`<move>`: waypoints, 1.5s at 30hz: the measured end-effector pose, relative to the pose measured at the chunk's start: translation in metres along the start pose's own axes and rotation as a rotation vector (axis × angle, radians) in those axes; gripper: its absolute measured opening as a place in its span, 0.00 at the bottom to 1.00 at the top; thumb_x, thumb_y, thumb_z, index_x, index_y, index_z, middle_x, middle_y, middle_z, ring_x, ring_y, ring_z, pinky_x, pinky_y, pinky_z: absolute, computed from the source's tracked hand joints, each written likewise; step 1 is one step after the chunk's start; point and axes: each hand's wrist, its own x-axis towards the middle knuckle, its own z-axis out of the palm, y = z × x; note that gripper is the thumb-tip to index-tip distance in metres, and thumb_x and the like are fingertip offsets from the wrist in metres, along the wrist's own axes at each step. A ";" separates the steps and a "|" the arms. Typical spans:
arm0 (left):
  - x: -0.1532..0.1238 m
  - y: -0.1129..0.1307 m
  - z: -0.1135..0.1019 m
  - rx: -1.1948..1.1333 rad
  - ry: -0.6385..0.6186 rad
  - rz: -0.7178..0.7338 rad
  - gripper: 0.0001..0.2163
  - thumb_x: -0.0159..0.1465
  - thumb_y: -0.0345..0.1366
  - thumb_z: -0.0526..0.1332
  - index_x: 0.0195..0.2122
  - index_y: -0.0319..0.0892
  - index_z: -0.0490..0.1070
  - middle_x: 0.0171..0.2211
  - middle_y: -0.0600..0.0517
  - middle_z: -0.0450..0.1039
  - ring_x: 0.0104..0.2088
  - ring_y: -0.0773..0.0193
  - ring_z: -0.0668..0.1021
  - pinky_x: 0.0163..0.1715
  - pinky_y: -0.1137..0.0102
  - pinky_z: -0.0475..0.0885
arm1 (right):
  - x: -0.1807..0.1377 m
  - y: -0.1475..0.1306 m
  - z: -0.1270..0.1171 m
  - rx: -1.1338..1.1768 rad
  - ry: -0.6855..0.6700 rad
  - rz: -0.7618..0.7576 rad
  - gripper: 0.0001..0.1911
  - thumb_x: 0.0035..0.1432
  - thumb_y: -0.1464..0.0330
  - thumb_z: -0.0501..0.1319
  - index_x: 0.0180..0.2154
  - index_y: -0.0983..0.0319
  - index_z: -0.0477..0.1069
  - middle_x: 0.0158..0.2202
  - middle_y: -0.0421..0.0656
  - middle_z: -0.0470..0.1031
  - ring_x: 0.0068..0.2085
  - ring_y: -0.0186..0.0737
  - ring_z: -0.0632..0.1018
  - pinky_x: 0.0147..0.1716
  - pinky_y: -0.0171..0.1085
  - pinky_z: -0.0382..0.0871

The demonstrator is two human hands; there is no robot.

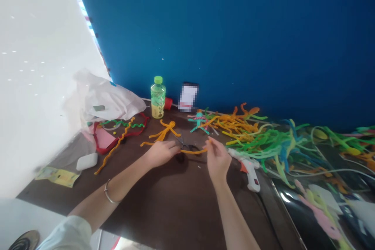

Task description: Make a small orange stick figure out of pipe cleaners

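Note:
My left hand (pixel 161 153) is curled around an orange pipe cleaner (pixel 193 151), and my right hand (pixel 217 160) pinches the far end of it, so the strand runs taut between them. Just above my left hand lies a twisted orange pipe-cleaner figure (pixel 164 133), with one limb reaching towards that hand. Black-handled scissors (pixel 186 147) lie partly hidden behind my hands. A white hot glue gun (pixel 249 168) rests to the right of my right hand. A teal and pink pipe-cleaner figure (pixel 199 122) stands farther back.
The dark brown table (pixel 172 199) meets a blue wall (pixel 234 35) at the back. A green-capped drink bottle (pixel 158 97), a white plastic bag (pixel 111 99) and a red-edged pink item (pixel 102 138) stand at the back left. Heaps of orange and green pipe cleaners (pixel 252 140) spread rightwards.

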 end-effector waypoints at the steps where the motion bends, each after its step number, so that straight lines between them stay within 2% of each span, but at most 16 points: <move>1: -0.001 -0.002 -0.003 0.019 0.006 -0.011 0.12 0.62 0.39 0.50 0.37 0.43 0.72 0.27 0.48 0.66 0.28 0.65 0.70 0.30 0.72 0.63 | 0.001 -0.001 -0.002 -0.046 0.031 -0.028 0.14 0.50 0.62 0.60 0.36 0.65 0.73 0.28 0.45 0.75 0.27 0.37 0.75 0.29 0.38 0.71; 4: -0.002 -0.007 -0.010 0.075 0.033 -0.022 0.13 0.62 0.41 0.51 0.39 0.44 0.72 0.28 0.48 0.68 0.29 0.64 0.72 0.29 0.73 0.63 | 0.005 -0.002 -0.004 -0.032 0.101 -0.020 0.13 0.48 0.62 0.62 0.34 0.64 0.71 0.28 0.45 0.75 0.24 0.36 0.75 0.23 0.36 0.71; 7: -0.002 -0.014 -0.018 0.065 0.098 -0.050 0.13 0.61 0.42 0.52 0.40 0.44 0.73 0.29 0.46 0.71 0.30 0.64 0.73 0.29 0.74 0.63 | 0.011 -0.001 -0.007 0.158 0.139 0.070 0.14 0.47 0.62 0.63 0.34 0.64 0.68 0.24 0.42 0.74 0.18 0.34 0.73 0.17 0.34 0.69; 11: -0.001 -0.026 -0.031 -0.011 0.187 -0.121 0.12 0.60 0.42 0.54 0.38 0.44 0.74 0.31 0.47 0.73 0.31 0.65 0.73 0.31 0.74 0.65 | 0.017 0.005 -0.011 0.328 0.213 0.155 0.14 0.45 0.61 0.64 0.31 0.63 0.66 0.23 0.40 0.74 0.18 0.35 0.74 0.18 0.37 0.73; 14: -0.001 -0.034 -0.038 -0.175 0.264 -0.196 0.10 0.57 0.41 0.58 0.32 0.43 0.76 0.26 0.49 0.73 0.27 0.66 0.72 0.29 0.74 0.66 | 0.019 0.008 -0.014 0.392 0.270 0.161 0.15 0.45 0.62 0.65 0.32 0.63 0.65 0.22 0.38 0.74 0.19 0.35 0.75 0.21 0.39 0.75; 19: -0.002 -0.044 -0.042 -0.526 0.416 -0.436 0.09 0.49 0.40 0.64 0.27 0.39 0.75 0.20 0.51 0.73 0.20 0.67 0.73 0.23 0.74 0.69 | 0.019 0.009 -0.011 0.473 0.276 0.189 0.15 0.43 0.63 0.66 0.30 0.63 0.64 0.23 0.39 0.75 0.21 0.36 0.77 0.26 0.42 0.77; 24: -0.002 -0.054 -0.047 -0.770 0.433 -0.546 0.12 0.49 0.40 0.65 0.29 0.36 0.75 0.22 0.49 0.76 0.25 0.62 0.78 0.29 0.69 0.73 | 0.020 0.006 -0.009 0.568 0.274 0.257 0.15 0.42 0.62 0.67 0.26 0.63 0.65 0.21 0.36 0.73 0.24 0.36 0.78 0.31 0.42 0.77; 28: -0.001 -0.059 -0.046 -1.055 0.466 -0.544 0.15 0.49 0.41 0.65 0.33 0.36 0.72 0.30 0.46 0.77 0.31 0.61 0.79 0.36 0.65 0.74 | 0.019 0.004 -0.010 0.655 0.223 0.304 0.13 0.42 0.62 0.67 0.25 0.63 0.68 0.24 0.37 0.75 0.27 0.33 0.78 0.35 0.40 0.76; 31: 0.000 -0.062 -0.041 -1.237 0.618 -0.551 0.14 0.48 0.39 0.67 0.32 0.36 0.71 0.33 0.46 0.77 0.30 0.65 0.79 0.36 0.68 0.74 | 0.018 0.005 -0.009 0.688 0.167 0.342 0.12 0.44 0.61 0.66 0.28 0.63 0.71 0.27 0.39 0.77 0.30 0.33 0.78 0.37 0.40 0.75; 34: 0.001 -0.065 -0.036 -1.323 0.793 -0.610 0.12 0.50 0.37 0.66 0.33 0.37 0.71 0.32 0.48 0.77 0.27 0.70 0.78 0.34 0.73 0.74 | 0.015 0.006 -0.004 0.722 0.149 0.408 0.12 0.45 0.61 0.66 0.29 0.63 0.72 0.28 0.41 0.77 0.32 0.34 0.78 0.38 0.40 0.74; 36: 0.002 -0.067 -0.036 -1.358 0.855 -0.645 0.09 0.52 0.35 0.65 0.33 0.38 0.71 0.30 0.49 0.77 0.26 0.72 0.77 0.32 0.76 0.74 | 0.013 0.006 -0.001 0.760 0.165 0.460 0.12 0.44 0.62 0.66 0.27 0.63 0.71 0.28 0.40 0.77 0.32 0.33 0.78 0.38 0.38 0.74; 38: 0.002 -0.067 -0.038 -1.395 0.866 -0.619 0.07 0.52 0.33 0.65 0.32 0.38 0.71 0.30 0.50 0.77 0.26 0.72 0.77 0.30 0.78 0.73 | 0.012 0.005 0.002 0.790 0.186 0.488 0.12 0.43 0.62 0.67 0.27 0.64 0.71 0.27 0.39 0.77 0.32 0.32 0.78 0.38 0.36 0.74; 42: 0.001 -0.067 -0.045 -1.455 0.791 -0.476 0.07 0.48 0.30 0.67 0.27 0.37 0.70 0.31 0.48 0.77 0.31 0.68 0.78 0.33 0.77 0.74 | 0.011 0.000 0.002 0.793 0.229 0.493 0.13 0.41 0.63 0.68 0.27 0.65 0.71 0.25 0.39 0.76 0.29 0.31 0.78 0.36 0.35 0.74; 45: 0.000 -0.066 -0.046 -1.462 0.795 -0.471 0.07 0.47 0.28 0.67 0.28 0.37 0.71 0.30 0.47 0.77 0.29 0.67 0.79 0.31 0.76 0.75 | 0.011 -0.004 0.002 0.771 0.256 0.471 0.13 0.40 0.63 0.68 0.26 0.65 0.71 0.24 0.39 0.76 0.27 0.31 0.77 0.34 0.35 0.74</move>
